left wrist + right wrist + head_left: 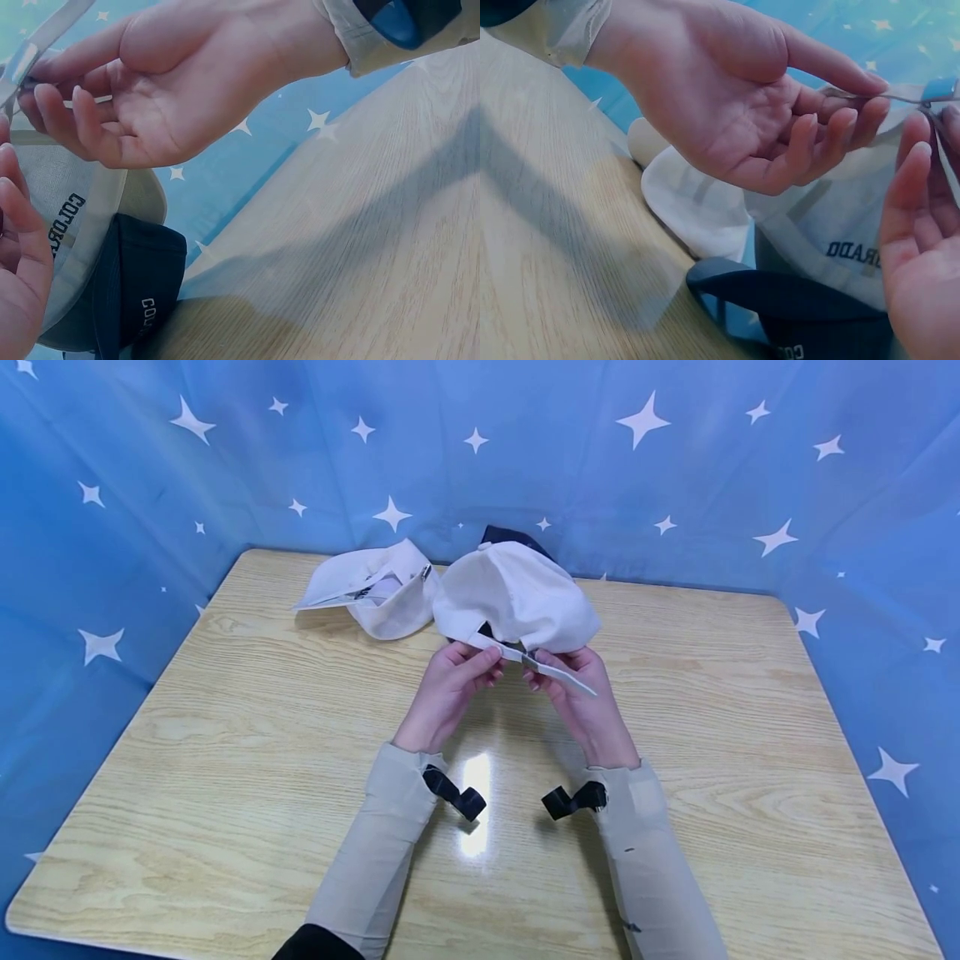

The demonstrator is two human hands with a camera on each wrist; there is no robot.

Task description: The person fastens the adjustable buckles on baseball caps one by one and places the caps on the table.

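The white cap (517, 593) is hanging with its back opening towards the person, in front of the dark cap (150, 270); whether these 2 caps are touching, I cannot tell. Its back strap (562, 676) is lying across both hands, and its free end is pointing out past the right thumb. The left hand (442, 689) is pinching the strap between thumb and fingers, on the left of the buckle (939, 88); the right hand (592, 702) is pinching it on the other side, so both grips are narrow. In my judgement, the step in hand is the handling of the strap at its buckle, and the next move is calling for 2 steady pinches and a flat, untwisted strap. Farther left, the 2nd white cap (397, 618) is resting on the table, its inside partly showing. The table (712, 735) is showing pale wood grain, and a bright reflection is shining between the forearms. The sleeves (382, 835) are covering both forearms, and each wrist is carrying 1 black device (453, 791). Around the table, a blue curtain (562, 452) with white stars is hanging.
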